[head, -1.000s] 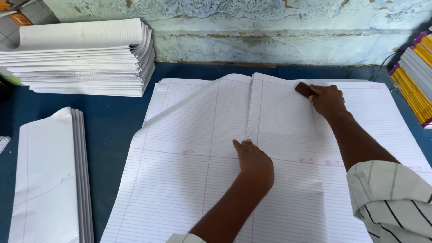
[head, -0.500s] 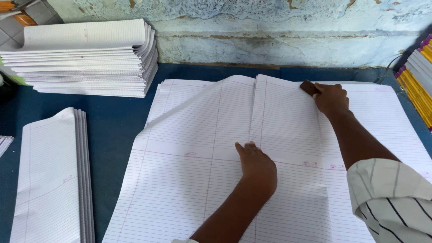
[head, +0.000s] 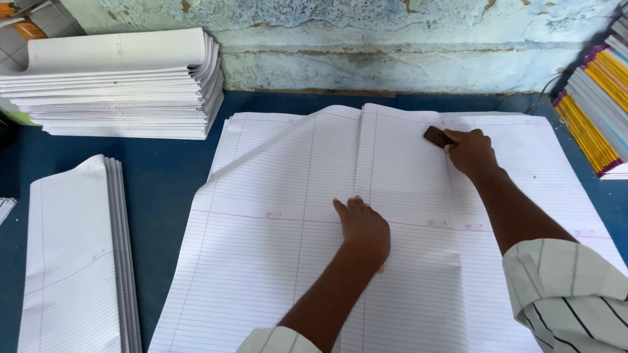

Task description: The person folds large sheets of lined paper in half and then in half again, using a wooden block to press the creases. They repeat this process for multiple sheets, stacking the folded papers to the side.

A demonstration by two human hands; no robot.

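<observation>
So I've got a big ruled sheet [head: 275, 261] spread across the blue surface [head: 163, 176], lying on top of a pile of the same sheets. There's a fold line running up the middle of it, and the left half is lifted a bit, with its far corner curling up toward 11 o'clock.

My left hand [head: 363, 229] is pressed flat and open on the sheet right by the fold, fingers pointing to 12 o'clock, gripping nothing. My right hand [head: 471, 151] is further out at about 1 o'clock, closed around a small dark block [head: 437, 136] that's touching the paper just right of the fold. Striped cuff [head: 562, 294] on that arm.

Around it: a tall stack of folded sheets [head: 118, 85] sits at 10 o'clock against the wall [head: 392, 46], another folded bundle [head: 72, 261] lies at 9 o'clock, well apart from the sheet, and at 2 o'clock there's a stack of booklets [head: 598, 111] with yellow and purple edges.
</observation>
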